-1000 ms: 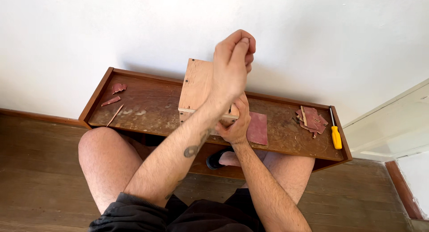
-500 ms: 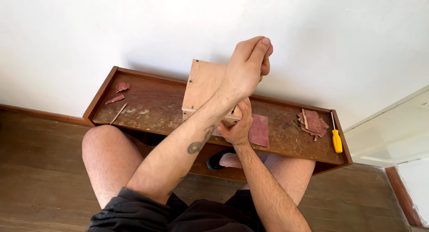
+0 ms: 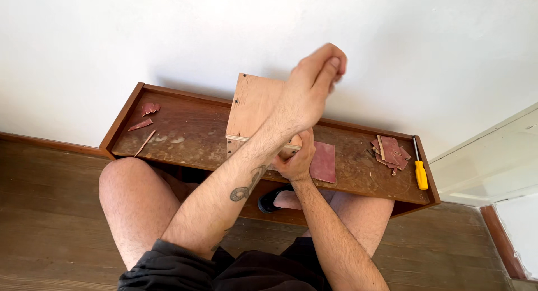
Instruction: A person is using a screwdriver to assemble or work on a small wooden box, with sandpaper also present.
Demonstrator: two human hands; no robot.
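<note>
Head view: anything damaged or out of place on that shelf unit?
Yes. The wooden shelf unit lies on its back on the floor, its inner surface scuffed and patchy. Torn reddish veneer scraps sit at the left end and in a pile beside the yellow screwdriver. The left hand is raised over the pale divider panel.

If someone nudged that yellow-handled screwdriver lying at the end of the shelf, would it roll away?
The screwdriver looks round-handled, so it would probably roll a little. It lies close beside the wooden shelf's raised end wall, which would likely stop it. It seems small, stiff and light.

a home room: wooden floorboards, skirting board, plain white wall.
</note>
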